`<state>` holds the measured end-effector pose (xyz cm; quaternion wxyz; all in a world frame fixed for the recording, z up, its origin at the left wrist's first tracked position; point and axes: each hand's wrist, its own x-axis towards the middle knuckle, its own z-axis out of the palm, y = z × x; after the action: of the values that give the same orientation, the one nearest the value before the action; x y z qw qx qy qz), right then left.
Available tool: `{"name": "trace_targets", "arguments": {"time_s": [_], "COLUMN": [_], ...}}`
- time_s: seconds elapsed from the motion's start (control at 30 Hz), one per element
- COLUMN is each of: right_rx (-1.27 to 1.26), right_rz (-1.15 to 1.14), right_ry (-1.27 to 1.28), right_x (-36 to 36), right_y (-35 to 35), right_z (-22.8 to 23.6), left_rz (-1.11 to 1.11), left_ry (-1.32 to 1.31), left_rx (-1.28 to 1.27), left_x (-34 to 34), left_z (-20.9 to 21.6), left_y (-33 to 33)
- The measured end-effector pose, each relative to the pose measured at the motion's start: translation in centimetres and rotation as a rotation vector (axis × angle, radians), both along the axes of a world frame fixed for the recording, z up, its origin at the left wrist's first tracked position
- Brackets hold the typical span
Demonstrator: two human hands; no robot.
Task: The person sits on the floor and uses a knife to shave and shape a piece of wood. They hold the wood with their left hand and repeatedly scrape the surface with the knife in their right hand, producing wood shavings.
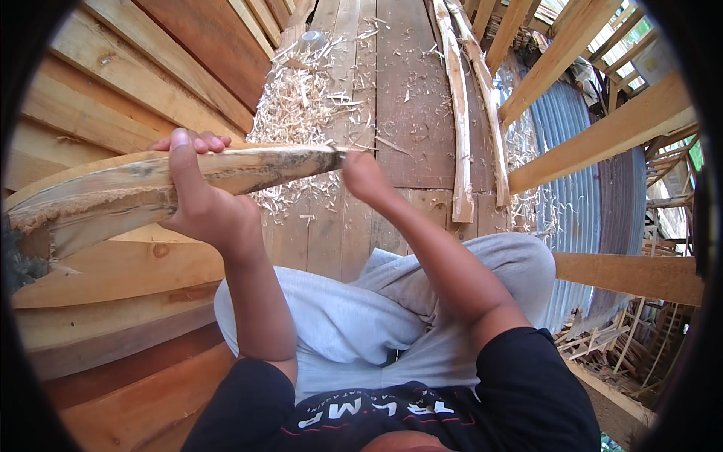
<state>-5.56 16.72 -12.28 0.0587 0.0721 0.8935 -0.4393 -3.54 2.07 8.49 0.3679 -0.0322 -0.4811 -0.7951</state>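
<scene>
A long, rough-hewn piece of wood [113, 188] slants from the left rim to the middle of the view, thick and ragged at its left end and narrowing to the right. Dark stains mark its narrow end. Gripping it around the middle, my left hand [197, 188] has its thumb on top and its fingers over the far edge. My right hand [363, 175] is a closed fist at the narrow tip. Something small and dark shows between that fist and the wood; its kind is mostly hidden.
Pale wood shavings [290, 105] heap on the plank floor [410, 83], with a small clear cup [310, 39] among them. Two long peeled poles [458, 113] lie to the right. Board walling [113, 83] stands at left; a slatted railing [602, 135] and corrugated metal [568, 143] are at right.
</scene>
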Motion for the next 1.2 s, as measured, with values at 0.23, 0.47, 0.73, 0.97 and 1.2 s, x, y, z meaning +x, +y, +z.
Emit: {"name": "trace_targets", "arguments": {"time_s": [0.23, 0.47, 0.73, 0.97, 1.2], "right_rx": [-0.118, 0.054, -0.262, -0.141, -0.236], "right_rz": [-0.041, 0.064, -0.204, -0.018, -0.148], "right_ry": [-0.058, -0.276, -0.231, 0.041, -0.244], "right_x": [0.8, -0.7, -0.8, 1.4, 0.4], "right_y": [-1.6, 3.0, 0.9, -2.4, -0.6], "right_z": [6.1, -0.9, 1.0, 7.2, 4.2], "left_rz": [0.042, -0.005, 0.017, 0.091, 0.089], "left_ry": [-0.012, 0.006, 0.005, -0.025, -0.001], "left_rx": [0.021, -0.016, -0.042, -0.012, -0.025], "left_x": [0.0, 0.2, 0.1, 0.5, -0.1], "left_z": [0.1, 0.4, 0.2, 0.1, 0.3], "left_y": [0.2, 0.5, 0.7, 0.6, 0.4]}}
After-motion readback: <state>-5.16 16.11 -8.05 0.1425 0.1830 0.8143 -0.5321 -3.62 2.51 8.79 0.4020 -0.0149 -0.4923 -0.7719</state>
